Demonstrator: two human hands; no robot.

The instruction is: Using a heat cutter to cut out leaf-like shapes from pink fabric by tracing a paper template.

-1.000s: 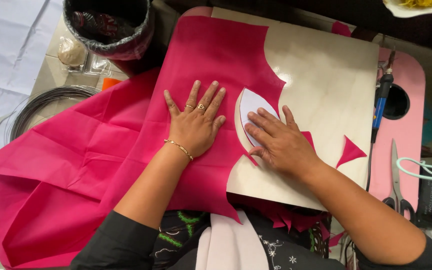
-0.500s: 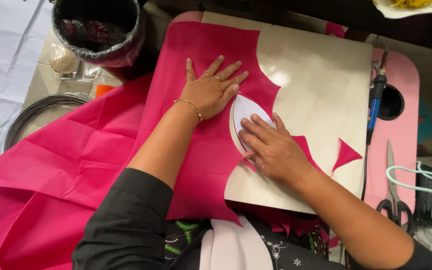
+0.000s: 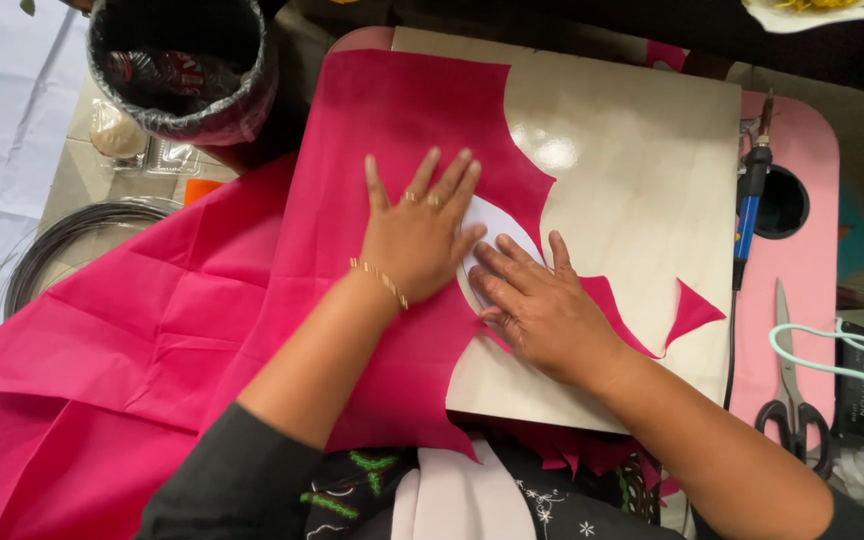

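Observation:
A large pink fabric sheet lies across a light wooden board and hangs off its left side. My left hand rests flat on the fabric with fingers spread, next to a white petal-shaped paper template. My right hand presses flat on the lower part of that template, at the fabric's cut edge. The two hands touch over the template, which is mostly hidden. A small pink fabric offcut lies on the board to the right.
A black-lined bin stands at the top left, with a coil of dark wire below it. On the pink tray to the right lie a blue-handled tool and black-handled scissors.
My left hand slid up the fabric, then came back down right against the template. My right hand stayed pressed on the template. The view shifted slightly.

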